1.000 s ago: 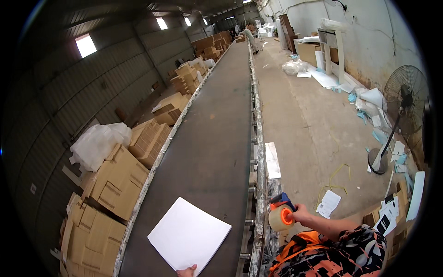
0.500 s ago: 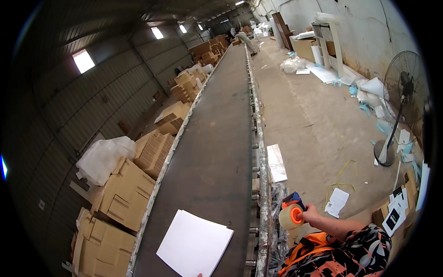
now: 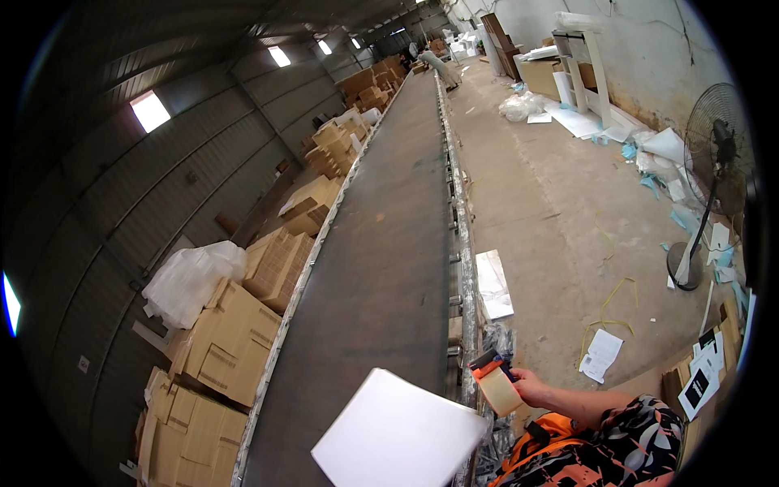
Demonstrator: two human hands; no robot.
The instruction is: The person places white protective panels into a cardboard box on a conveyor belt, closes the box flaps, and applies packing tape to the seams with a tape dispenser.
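Note:
My right hand (image 3: pixel 527 388) is closed around a tape dispenser (image 3: pixel 490 365) with an orange part and a roll of tan packing tape (image 3: pixel 500 394). It is held out just right of the conveyor's side rail. A white flat slab or stack of sheets (image 3: pixel 402 434) lies at a slant over the near end of the dark conveyor belt (image 3: pixel 357 260). Its right corner reaches over the rail, close below the tape roll. My left hand is out of the picture, so what it holds is hidden.
Cardboard boxes (image 3: pixel 235 341) line the belt's left side, with a bundle of white plastic wrap (image 3: pixel 195 280) on top. At the right stand a pedestal fan (image 3: pixel 714 154) and scattered packing scraps. A person (image 3: pixel 438 69) bends by the belt's far end.
The white slab has shifted right and turned, its corner now over the rail. My right hand has tilted the tape dispenser and brought it slightly left. A fingertip at the slab's near edge no longer shows.

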